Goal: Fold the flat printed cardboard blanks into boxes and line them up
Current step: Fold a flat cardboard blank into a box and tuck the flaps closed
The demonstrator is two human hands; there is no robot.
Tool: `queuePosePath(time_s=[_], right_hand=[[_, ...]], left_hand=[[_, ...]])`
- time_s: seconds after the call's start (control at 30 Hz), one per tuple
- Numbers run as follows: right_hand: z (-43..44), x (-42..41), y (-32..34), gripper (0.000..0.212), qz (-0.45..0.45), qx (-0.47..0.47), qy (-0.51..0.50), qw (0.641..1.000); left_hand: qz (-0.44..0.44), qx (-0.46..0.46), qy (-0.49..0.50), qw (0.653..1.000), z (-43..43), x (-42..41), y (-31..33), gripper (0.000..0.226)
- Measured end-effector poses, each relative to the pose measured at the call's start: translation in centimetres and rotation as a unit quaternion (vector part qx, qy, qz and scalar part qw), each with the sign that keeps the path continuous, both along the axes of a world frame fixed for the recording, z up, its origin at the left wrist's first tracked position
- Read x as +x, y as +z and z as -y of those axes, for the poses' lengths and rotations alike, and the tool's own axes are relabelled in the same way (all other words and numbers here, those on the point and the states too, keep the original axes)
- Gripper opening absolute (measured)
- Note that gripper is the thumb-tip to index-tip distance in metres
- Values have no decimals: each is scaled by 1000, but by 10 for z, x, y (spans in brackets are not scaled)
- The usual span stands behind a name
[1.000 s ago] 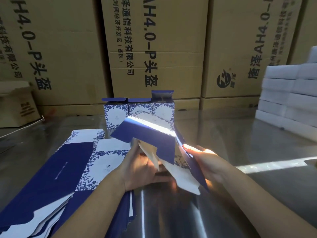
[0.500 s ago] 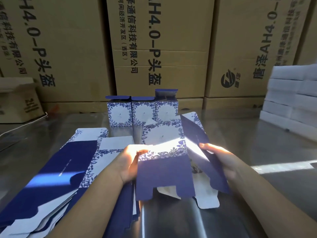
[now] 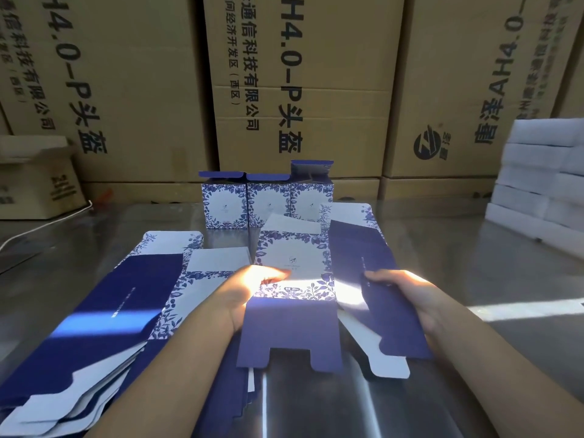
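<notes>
One blank [image 3: 294,270] is held over the middle of the tabletop [image 3: 493,273], toward the near edge, partly opened. Its floral front panel faces up, a blue side panel angles off to the right, and a notched blue flap hangs toward the near edge. The left hand [image 3: 246,295] grips the left edge of the floral panel, fingers [image 3: 273,275] curled onto the printed face, in a bright sun patch. The right hand [image 3: 414,298] grips the blue side panel: thumb on top, other fingers underneath, hidden. A fanned stack [image 3: 120,311] of flat blanks lies at the near left corner, under the left forearm. Three boxes [image 3: 268,203] stand side by side at the far edge, touching, the rightmost with its top flap raised. Brown cartons [image 3: 303,90] wall off the far edge. White blocks [image 3: 543,172] are piled at the far right corner
</notes>
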State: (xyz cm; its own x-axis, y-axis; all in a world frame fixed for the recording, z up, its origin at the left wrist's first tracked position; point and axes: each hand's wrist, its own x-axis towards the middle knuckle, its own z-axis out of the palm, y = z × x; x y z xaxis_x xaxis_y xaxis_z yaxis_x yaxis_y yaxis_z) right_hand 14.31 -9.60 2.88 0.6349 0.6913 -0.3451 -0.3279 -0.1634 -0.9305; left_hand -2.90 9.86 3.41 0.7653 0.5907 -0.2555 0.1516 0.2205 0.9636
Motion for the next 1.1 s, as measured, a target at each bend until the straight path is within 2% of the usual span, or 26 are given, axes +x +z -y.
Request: queuePosePath(time_s=[0.17, 0.33, 0.7, 0.77, 0.87, 0.93, 1.0, 1.07, 1.1], right_hand=[[0, 0, 1, 16, 0, 4, -6, 1000], [0, -1, 2, 18, 15, 0, -27, 1000], [1, -6, 4, 11, 38, -8, -46, 998], [0, -6, 4, 12, 40, -9, -40, 998], [-1, -7, 6, 20, 36, 3, -22, 999], [0, -9, 7, 26, 38, 14, -19, 999], [-1, -11, 7, 34, 54, 42, -29, 997], [-5, -11, 4, 46, 112, 84, -57, 989], [-7, -12, 1, 53, 180, 87, -78, 977]], left_hand=[[-5, 40, -5, 999, 5, -2, 7, 20], [-45, 71, 22, 996, 6, -3, 4, 7], [-26, 103, 24, 994, 4, 0, 0, 8], [-20, 77, 25, 997, 2, -1, 0, 7], [10, -22, 18, 1000, 4, -3, 3, 11], [23, -46, 13, 999, 4, -3, 3, 22], [32, -77, 3, 997, 5, -4, 6, 18], [43, -137, -11, 990, 5, -6, 9, 12], [46, -155, -13, 987, 4, -7, 9, 15]])
